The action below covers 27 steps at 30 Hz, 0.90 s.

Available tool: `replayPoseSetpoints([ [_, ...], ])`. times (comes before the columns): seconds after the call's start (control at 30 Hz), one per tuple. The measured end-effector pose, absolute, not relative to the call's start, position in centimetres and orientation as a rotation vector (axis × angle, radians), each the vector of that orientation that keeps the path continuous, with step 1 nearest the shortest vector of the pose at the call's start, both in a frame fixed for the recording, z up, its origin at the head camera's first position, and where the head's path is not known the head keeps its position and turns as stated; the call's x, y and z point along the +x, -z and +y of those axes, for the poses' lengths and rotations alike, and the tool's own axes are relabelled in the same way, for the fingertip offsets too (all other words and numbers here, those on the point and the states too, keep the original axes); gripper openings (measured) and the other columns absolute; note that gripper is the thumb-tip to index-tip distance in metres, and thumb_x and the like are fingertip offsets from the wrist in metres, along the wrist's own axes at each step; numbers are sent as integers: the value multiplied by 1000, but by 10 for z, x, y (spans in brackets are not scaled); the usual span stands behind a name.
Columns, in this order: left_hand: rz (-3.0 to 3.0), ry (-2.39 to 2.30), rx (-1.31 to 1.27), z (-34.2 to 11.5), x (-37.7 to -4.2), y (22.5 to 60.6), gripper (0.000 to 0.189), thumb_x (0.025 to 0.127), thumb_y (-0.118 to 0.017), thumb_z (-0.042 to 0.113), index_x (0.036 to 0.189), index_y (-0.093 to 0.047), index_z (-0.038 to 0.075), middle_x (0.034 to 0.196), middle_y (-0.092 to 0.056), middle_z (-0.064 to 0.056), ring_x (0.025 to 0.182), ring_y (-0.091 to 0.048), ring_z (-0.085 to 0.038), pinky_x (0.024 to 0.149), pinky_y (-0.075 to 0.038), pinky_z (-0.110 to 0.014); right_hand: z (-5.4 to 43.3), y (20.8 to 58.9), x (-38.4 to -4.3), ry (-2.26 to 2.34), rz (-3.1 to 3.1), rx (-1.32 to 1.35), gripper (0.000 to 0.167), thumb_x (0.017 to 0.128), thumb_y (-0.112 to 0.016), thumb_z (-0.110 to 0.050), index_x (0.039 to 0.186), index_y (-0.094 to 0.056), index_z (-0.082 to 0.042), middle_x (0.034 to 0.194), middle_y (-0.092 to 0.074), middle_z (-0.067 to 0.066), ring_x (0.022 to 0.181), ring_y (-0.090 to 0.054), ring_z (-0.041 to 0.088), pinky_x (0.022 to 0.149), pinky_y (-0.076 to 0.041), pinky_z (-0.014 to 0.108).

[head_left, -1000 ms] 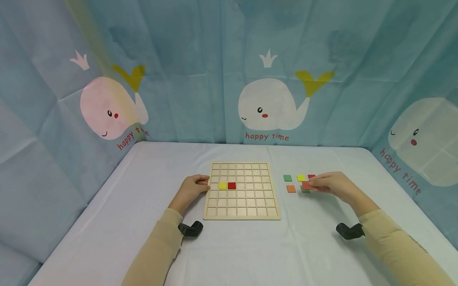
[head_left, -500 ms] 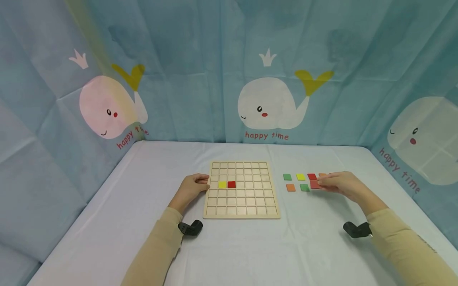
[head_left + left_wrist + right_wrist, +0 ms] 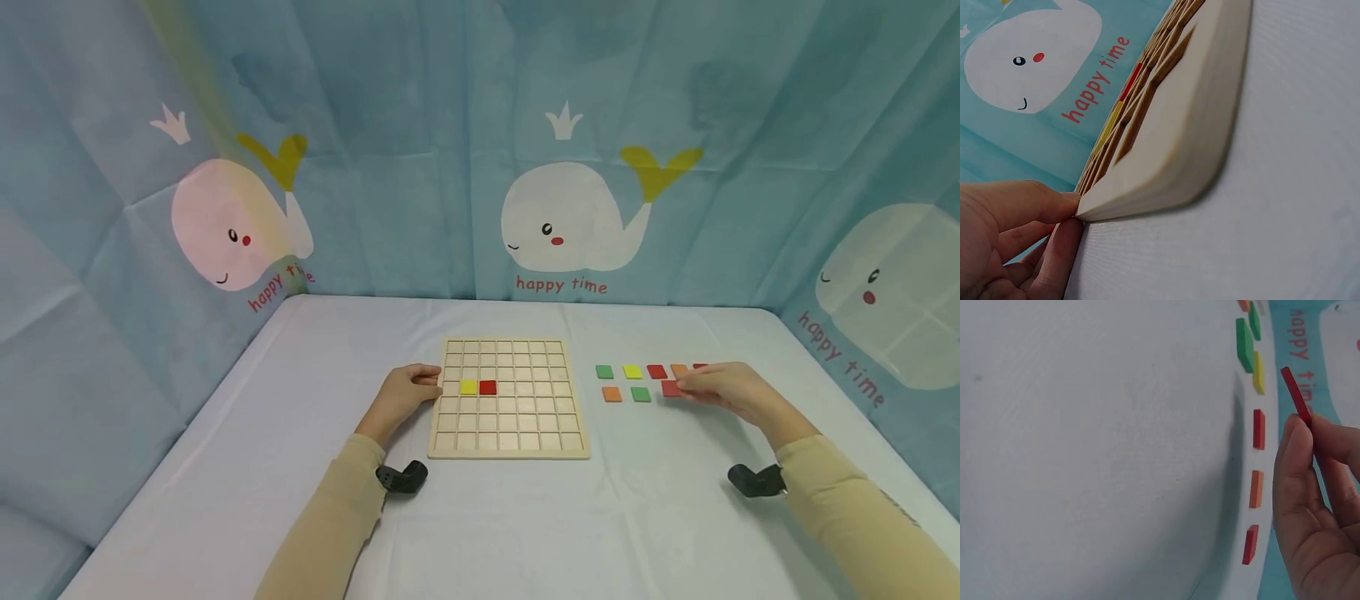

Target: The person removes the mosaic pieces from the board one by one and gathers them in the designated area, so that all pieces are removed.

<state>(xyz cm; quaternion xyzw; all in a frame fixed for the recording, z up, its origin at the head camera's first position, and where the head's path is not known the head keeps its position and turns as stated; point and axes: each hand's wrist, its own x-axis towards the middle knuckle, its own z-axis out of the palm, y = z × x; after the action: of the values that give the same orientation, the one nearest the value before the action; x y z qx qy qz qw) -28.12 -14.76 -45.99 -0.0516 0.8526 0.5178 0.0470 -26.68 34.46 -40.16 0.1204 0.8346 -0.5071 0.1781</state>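
Note:
A wooden grid board lies on the table, with a yellow tile and a red tile side by side in its cells. My left hand grips the board's left edge; its thumb and fingertips meet the rim in the left wrist view. My right hand pinches a thin red square tile between thumb and fingertips. In the right wrist view this held tile is tilted and off the table, near the loose tiles.
Right of the board lie loose tiles: green, yellow, red, orange and a partly hidden red one behind, with orange and green in front. A whale-print curtain stands behind the white table.
My right hand has moved rightward with the red tile, past the front green tile, uncovering the orange tile and part of another red tile behind. The left hand stays at the board's edge.

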Motion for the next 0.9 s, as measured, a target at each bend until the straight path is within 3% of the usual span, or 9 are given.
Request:
replayPoseSetpoints([
  [0.2,2619,-1564,-150,-148,-280,460,40,88,-71,7,127,-65,4,115,-69,-14,108,-64,-25,95,-51,-38,348,407,-270,1474,2328,322,51,92,-72,-27,127,-57,8,86,-69,-7,80,-70,9,79,-58,22],
  [0.5,2607,-1577,-162,-145,-280,458,40,88,-72,7,127,-66,5,116,-69,-13,109,-64,-25,95,-51,-38,350,412,-275,1447,2332,350,61,93,-71,-27,134,-48,12,85,-68,-6,78,-69,8,76,-57,20],
  [0.9,2603,-1607,-159,-145,-280,459,40,88,-71,5,127,-65,3,116,-69,-15,109,-64,-25,95,-51,-37,351,415,-281,1423,2346,348,50,93,-71,-26,126,-60,9,81,-70,-5,74,-69,8,73,-57,19],
])
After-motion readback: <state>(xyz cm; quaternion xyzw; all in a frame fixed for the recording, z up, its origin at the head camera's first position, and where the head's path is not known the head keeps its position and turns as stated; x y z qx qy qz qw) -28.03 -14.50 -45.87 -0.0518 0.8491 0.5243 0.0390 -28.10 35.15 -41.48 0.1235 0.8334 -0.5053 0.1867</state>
